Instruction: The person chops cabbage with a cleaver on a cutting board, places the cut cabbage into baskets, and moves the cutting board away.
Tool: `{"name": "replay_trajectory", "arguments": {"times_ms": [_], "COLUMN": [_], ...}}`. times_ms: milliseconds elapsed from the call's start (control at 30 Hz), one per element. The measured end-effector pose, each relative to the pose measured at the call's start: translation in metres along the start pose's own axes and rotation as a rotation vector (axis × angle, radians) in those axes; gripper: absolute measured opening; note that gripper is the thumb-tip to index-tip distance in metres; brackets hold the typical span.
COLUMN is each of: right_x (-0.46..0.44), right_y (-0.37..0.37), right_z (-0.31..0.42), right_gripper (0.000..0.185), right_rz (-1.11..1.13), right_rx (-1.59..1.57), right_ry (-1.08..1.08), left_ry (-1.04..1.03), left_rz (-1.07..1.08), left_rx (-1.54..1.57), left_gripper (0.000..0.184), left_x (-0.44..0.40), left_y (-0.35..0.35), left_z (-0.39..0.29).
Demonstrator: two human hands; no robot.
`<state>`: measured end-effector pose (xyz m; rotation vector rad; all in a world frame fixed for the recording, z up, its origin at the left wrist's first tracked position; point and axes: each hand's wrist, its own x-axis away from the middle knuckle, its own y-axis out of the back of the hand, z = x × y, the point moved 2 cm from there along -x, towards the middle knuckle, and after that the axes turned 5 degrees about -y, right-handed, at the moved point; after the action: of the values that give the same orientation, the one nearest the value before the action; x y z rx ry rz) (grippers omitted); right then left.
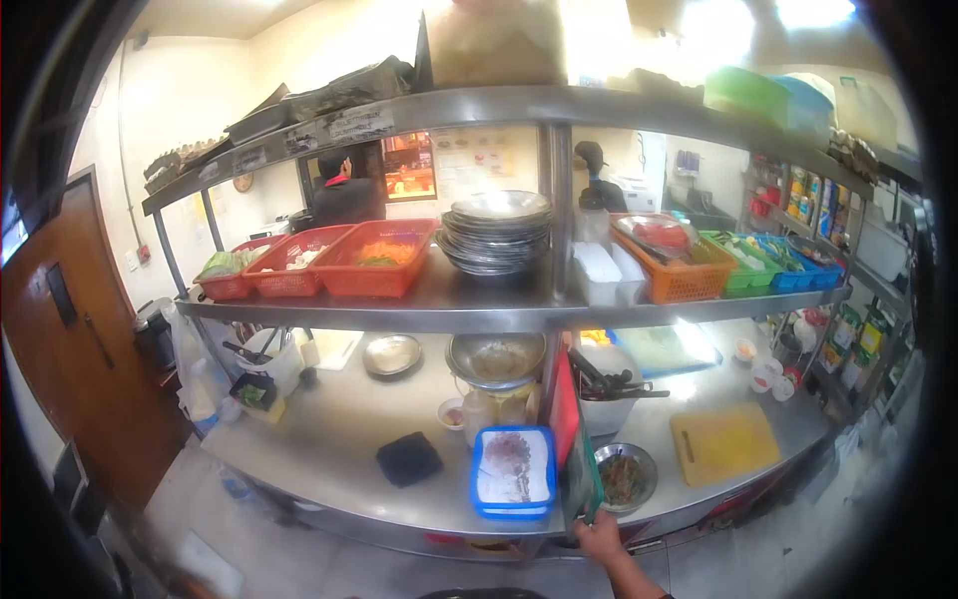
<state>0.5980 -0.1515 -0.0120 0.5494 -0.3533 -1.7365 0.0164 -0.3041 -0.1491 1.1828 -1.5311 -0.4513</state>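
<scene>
My right hand (601, 539) reaches in from the bottom, its fingers closed round the lower front edge of an upright green board (582, 481). Leaning beside that board is a red one (564, 409). A metal bowl of mixed food (626, 477) sits just right of the green board. To the left is a blue-rimmed container (513, 469) with white and brownish contents. My left hand is out of view.
A yellow cutting board (725, 444) lies on the right of the steel counter, a dark cloth (409, 459) on the left. Overhead, the shelf (399, 311) holds red baskets (374, 260) and stacked bowls (494, 235). Two people stand behind it.
</scene>
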Motion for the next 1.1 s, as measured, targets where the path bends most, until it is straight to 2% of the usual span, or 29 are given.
{"name": "replay_trajectory", "arguments": {"times_ms": [100, 200, 333, 400, 433, 467, 500, 533, 600, 633, 667, 700, 733, 767, 800, 833, 867, 900, 933, 967, 1000, 1033, 1100], "right_x": [0.005, 0.010, 0.011, 0.013, 0.015, 0.012, 0.008, 0.007, -0.013, -0.029, -0.047, -0.071, -0.097, -0.124, -0.151, -0.180, -0.205, -0.226, -0.244, -0.255, -0.261, -0.269, -0.275], "right_y": [-0.013, -0.001, 0.006, 0.001, 0.007, 0.011, 0.017, 0.036, 0.053, 0.065, 0.076, 0.086, 0.094, 0.097, 0.098, 0.092, 0.085, 0.081, 0.074, 0.066, 0.058, 0.047, 0.041], "right_z": [-0.011, 0.032, 0.038, 0.036, 0.049, 0.056, 0.057, 0.078, 0.065, 0.063, 0.063, 0.065, 0.068, 0.073, 0.077, 0.076, 0.076, 0.079, 0.082, 0.081, 0.072, 0.059, 0.049], "right_gripper": [0.034, 0.038, 0.042, 0.051, 0.057, 0.059, 0.061, 0.062, 0.059, 0.056, 0.054, 0.048, 0.043, 0.041, 0.039, 0.039, 0.039, 0.039, 0.036, 0.033, 0.033, 0.029, 0.027], "right_rz": [-0.020, -0.085, 0.016, 0.020, 0.102, 0.167, 0.235, 0.294, 0.303, 0.190, 0.079, -0.036, -0.146, -0.190, -0.235, -0.282, -0.329, -0.320, -0.207, -0.092, -0.080, -0.053, -0.024], "right_rx": [-0.018, -0.003, 0.089, 0.042, -0.008, -0.026, -0.135, -0.259, -0.306, -0.309, -0.311, -0.139, 0.034, 0.034, 0.034, 0.104, 0.172, 0.162, 0.307, 0.452, 0.448, 0.547, 0.652], "right_ry": [-0.020, -0.006, -0.050, -0.003, -0.052, -0.005, 0.065, 0.014, -0.040, 0.006, 0.051, 0.114, 0.176, 0.221, 0.269, 0.363, 0.460, 0.462, 0.441, 0.420, 0.425, 0.392, 0.364], "left_ry": [-0.065, -0.174, -0.477, -0.621, -0.707, -0.631, -0.327, -0.281, -0.235, -0.231, -0.320, -0.403, -0.494, -0.585, -0.775, -0.963, -1.153, -1.222, -1.370, -1.376, -1.379, -1.367, -1.508], "left_rz": [0.051, 0.111, 0.177, 0.135, 0.182, 0.076, -0.081, -0.228, -0.482, -0.579, -0.681, -0.776, -0.835, -0.894, -0.926, -0.950, -0.931, -0.782, -0.601, -0.518, -0.435, -0.438, -0.644], "left_rx": [-0.053, -0.150, -0.425, -0.613, -0.694, -0.629, -0.189, -0.128, -0.093, -0.124, 0.136, 0.401, 0.342, 0.282, 0.098, -0.092, -0.145, -0.181, -0.228, -0.318, -0.404, -0.399, -0.582], "left_gripper": [0.038, 0.035, 0.032, 0.031, 0.028, 0.027, 0.027, 0.027, 0.026, 0.026, 0.026, 0.026, 0.026, 0.027, 0.029, 0.032, 0.042, 0.051, 0.059, 0.053, 0.048, 0.048, 0.040], "left_x": [-0.008, -0.016, -0.027, -0.036, -0.059, -0.058, -0.062, -0.061, -0.030, -0.015, -0.008, -0.001, 0.011, 0.025, 0.045, 0.065, 0.075, 0.093, 0.099, 0.101, 0.102, 0.087, 0.056], "left_y": [0.005, 0.015, 0.026, 0.033, 0.030, 0.043, 0.055, 0.069, 0.126, 0.152, 0.171, 0.185, 0.200, 0.214, 0.224, 0.227, 0.220, 0.211, 0.197, 0.180, 0.165, 0.151, 0.128], "left_z": [-0.001, 0.001, 0.011, 0.009, 0.024, 0.017, 0.007, -0.009, -0.087, -0.128, -0.163, -0.195, -0.234, -0.276, -0.323, -0.369, -0.410, -0.454, -0.489, -0.520, -0.543, -0.551, -0.563]}}
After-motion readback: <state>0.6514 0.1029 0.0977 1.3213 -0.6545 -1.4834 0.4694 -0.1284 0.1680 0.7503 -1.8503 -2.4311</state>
